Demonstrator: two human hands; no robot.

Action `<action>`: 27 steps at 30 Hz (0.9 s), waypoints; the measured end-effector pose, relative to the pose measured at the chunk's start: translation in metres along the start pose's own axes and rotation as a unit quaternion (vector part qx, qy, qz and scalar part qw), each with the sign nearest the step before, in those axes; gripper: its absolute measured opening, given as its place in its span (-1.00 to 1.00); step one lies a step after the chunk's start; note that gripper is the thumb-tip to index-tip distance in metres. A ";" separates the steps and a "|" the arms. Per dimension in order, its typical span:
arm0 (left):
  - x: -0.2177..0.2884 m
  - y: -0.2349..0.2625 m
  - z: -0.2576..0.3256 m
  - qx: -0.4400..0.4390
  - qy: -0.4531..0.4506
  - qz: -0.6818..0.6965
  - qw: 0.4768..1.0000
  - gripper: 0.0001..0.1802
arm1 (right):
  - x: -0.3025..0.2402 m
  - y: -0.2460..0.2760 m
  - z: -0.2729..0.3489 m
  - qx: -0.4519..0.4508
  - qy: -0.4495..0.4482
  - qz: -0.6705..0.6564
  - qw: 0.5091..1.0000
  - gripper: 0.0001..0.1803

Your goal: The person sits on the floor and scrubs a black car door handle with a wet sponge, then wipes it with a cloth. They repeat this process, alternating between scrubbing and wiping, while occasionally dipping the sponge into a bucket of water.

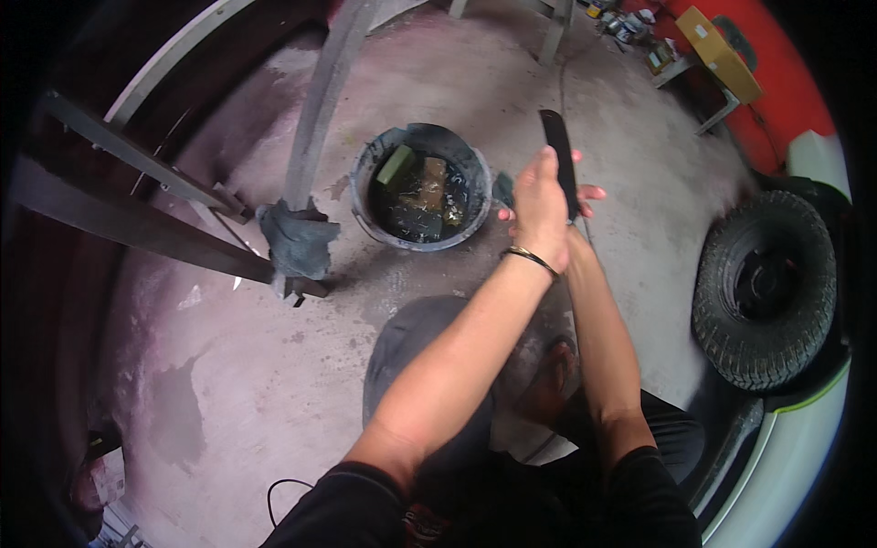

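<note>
In front of me, my left hand (541, 203) and my right hand (589, 194) are together, partly overlapping. A long, flat, black strip with a rounded end (560, 163) is gripped between them, pointing away from me. The left hand covers much of the right, so how each set of fingers wraps the strip is partly hidden. A small dark grey-green piece (502, 188) shows beside the fingers on the left. Close by on the floor, a grey bucket (359, 203) holds dark water, a green block (396, 165) and brown flat pieces (432, 185).
A metal stand (322, 119) rises left of the bucket, with a crumpled grey cloth (300, 239) on its lower part. At right is a large tyre (767, 288) against a pale green vehicle body (804, 457). Cans (630, 27) and a cardboard box (717, 55) stand at the far right.
</note>
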State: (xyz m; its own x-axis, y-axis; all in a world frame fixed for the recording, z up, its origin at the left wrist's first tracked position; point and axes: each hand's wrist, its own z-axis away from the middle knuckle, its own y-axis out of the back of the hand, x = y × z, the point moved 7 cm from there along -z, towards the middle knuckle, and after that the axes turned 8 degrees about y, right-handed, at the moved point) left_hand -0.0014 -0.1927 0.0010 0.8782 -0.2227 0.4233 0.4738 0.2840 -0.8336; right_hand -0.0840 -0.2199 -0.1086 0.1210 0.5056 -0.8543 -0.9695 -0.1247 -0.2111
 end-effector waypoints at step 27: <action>0.050 -0.001 0.150 -0.006 -0.003 -0.231 0.973 -0.49 | -0.172 -0.023 0.193 -0.068 0.541 0.444 0.711 -0.38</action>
State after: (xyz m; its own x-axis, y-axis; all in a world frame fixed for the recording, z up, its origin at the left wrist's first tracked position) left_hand 0.0518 -0.0639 0.0757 0.5715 -0.3191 0.7560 0.8177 0.1442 -0.5573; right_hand -0.1238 -0.1392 0.1353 -0.3609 -0.7672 -0.5302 -0.7457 -0.1039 0.6581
